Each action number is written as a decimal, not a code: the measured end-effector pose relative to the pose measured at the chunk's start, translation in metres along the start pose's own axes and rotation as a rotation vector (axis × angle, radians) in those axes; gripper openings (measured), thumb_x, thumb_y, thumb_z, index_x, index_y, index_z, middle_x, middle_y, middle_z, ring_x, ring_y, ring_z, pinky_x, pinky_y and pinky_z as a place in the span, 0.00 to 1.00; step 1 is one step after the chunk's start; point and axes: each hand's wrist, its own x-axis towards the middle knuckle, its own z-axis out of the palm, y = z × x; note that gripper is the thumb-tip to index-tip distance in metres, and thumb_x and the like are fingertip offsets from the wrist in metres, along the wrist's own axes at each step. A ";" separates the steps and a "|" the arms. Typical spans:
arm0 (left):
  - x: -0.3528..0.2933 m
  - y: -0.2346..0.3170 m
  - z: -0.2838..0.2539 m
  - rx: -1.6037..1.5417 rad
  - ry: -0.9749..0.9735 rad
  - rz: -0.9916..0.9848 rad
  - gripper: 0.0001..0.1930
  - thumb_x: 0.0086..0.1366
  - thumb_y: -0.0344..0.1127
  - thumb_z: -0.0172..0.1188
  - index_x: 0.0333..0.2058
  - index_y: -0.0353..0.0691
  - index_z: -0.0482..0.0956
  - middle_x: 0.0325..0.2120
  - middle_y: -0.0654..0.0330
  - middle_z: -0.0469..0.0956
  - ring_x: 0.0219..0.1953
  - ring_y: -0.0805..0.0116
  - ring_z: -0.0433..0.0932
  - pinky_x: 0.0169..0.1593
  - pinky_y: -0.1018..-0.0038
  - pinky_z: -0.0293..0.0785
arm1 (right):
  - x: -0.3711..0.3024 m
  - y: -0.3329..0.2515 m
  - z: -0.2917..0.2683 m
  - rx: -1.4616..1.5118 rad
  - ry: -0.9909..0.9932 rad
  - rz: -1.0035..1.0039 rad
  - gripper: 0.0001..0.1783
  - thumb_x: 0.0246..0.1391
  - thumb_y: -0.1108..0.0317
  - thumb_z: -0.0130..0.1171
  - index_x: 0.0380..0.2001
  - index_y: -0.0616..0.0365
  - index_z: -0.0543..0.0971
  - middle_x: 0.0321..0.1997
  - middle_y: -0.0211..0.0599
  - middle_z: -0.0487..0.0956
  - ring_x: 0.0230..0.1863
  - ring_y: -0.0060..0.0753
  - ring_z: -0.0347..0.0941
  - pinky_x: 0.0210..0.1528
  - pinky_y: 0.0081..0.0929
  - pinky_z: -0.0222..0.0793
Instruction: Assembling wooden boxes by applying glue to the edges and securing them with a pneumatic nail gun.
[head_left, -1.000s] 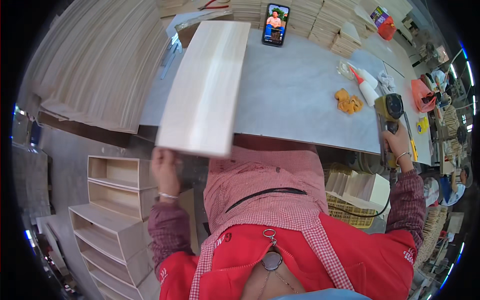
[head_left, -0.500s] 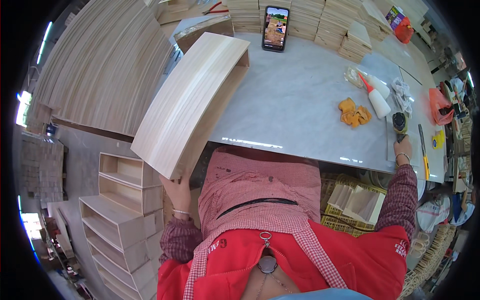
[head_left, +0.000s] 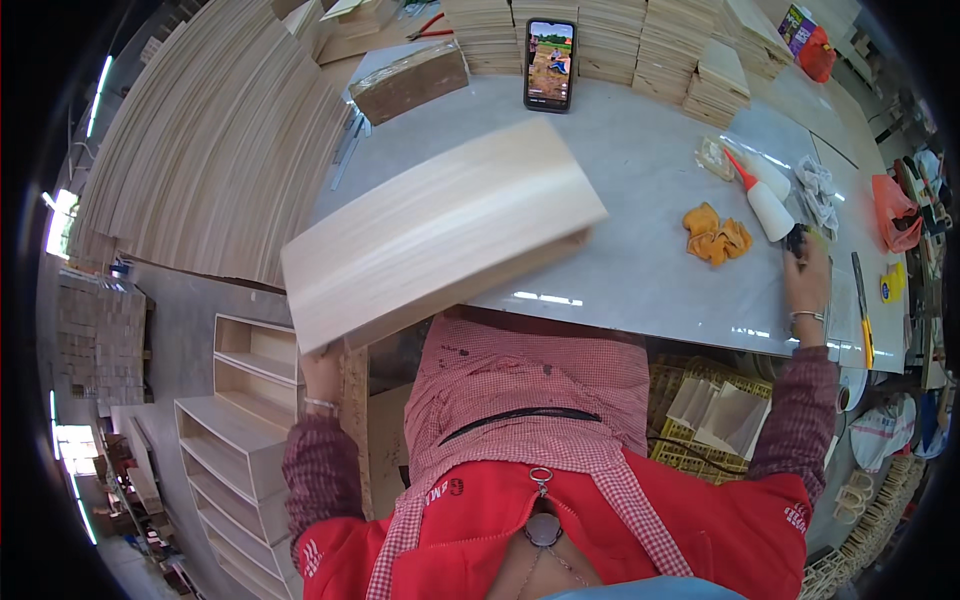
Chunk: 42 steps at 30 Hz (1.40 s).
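Note:
My left hand point(head_left: 322, 375) grips the near left end of a long, pale wooden box point(head_left: 435, 230), which tilts over the table's left part. Its broad smooth side is up and the far end is slightly blurred. On the right, my right hand point(head_left: 807, 280) is closed round a small dark tool point(head_left: 796, 238), mostly hidden by the fingers, so its kind is unclear. Just beyond it lies a white glue bottle point(head_left: 768, 212) with a red nozzle. A crumpled orange cloth point(head_left: 716, 235) rests left of that hand.
A phone point(head_left: 550, 65) stands at the back of the table point(head_left: 640, 190), before wooden board stacks point(head_left: 610, 40). A tall board stack point(head_left: 220, 150) is on the left, over stacked wooden boxes point(head_left: 235, 425). A yellow-handled cutter point(head_left: 864, 315) lies far right; a yellow basket point(head_left: 690, 450) stands below.
The wooden box has swung clockwise, its far end moving right and nearer. My left hand shifted left. My right hand moved up onto the dark tool, toward the glue bottle.

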 end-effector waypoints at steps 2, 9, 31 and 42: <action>0.029 0.006 0.009 -0.011 -0.145 -0.013 0.14 0.56 0.23 0.52 0.42 0.27 0.74 0.37 0.59 0.77 0.39 0.70 0.74 0.42 0.75 0.70 | -0.011 -0.061 -0.008 0.406 -0.196 -0.081 0.27 0.46 0.69 0.59 0.53 0.57 0.69 0.46 0.45 0.75 0.46 0.41 0.73 0.48 0.31 0.69; 0.169 0.025 0.116 -0.284 -0.305 0.079 0.16 0.63 0.32 0.47 0.45 0.27 0.73 0.41 0.58 0.76 0.43 0.73 0.71 0.45 0.75 0.68 | -0.037 -0.161 0.044 1.123 -0.505 -0.137 0.35 0.43 0.77 0.59 0.58 0.57 0.63 0.55 0.40 0.69 0.53 0.30 0.67 0.52 0.25 0.66; 0.006 0.091 0.113 -0.412 -0.281 0.259 0.24 0.61 0.30 0.50 0.57 0.34 0.61 0.50 0.51 0.69 0.51 0.63 0.69 0.57 0.68 0.61 | -0.137 -0.298 0.054 1.250 -0.316 0.030 0.23 0.44 0.69 0.57 0.47 0.64 0.71 0.41 0.47 0.77 0.43 0.37 0.76 0.42 0.27 0.72; -0.031 0.098 0.128 -0.034 -0.164 0.603 0.34 0.53 0.45 0.67 0.55 0.38 0.66 0.43 0.53 0.70 0.45 0.64 0.71 0.48 0.71 0.68 | -0.134 -0.288 0.032 1.413 -0.118 -0.172 0.17 0.49 0.69 0.59 0.43 0.60 0.75 0.40 0.39 0.80 0.39 0.30 0.78 0.43 0.23 0.73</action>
